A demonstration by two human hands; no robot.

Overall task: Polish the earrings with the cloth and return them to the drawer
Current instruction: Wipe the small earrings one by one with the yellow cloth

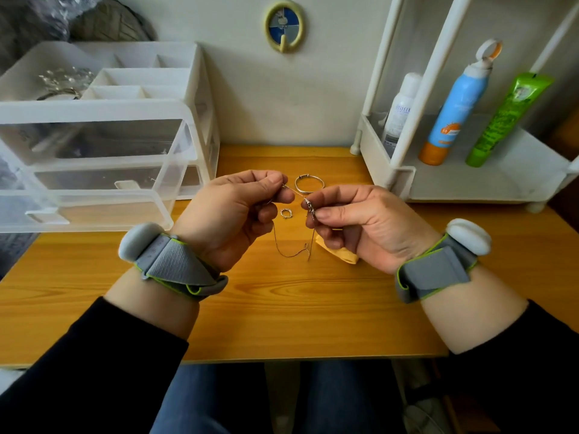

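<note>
Just in front of the bangle [320,180], the left hand [232,214] and right hand [360,227] each pinch an end of the earring [307,203], which looks thin, light and bendy, so hold it gently.

Drawers [94,170] left, rack [470,183] right; chain [294,192] between my left hand [232,214] and right hand [360,223], ring [286,213] below, bangle [296,184] behind, cloth [340,253] under my right.

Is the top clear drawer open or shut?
Open: the top drawer juts forward from the white organiser, well past its front.
</note>
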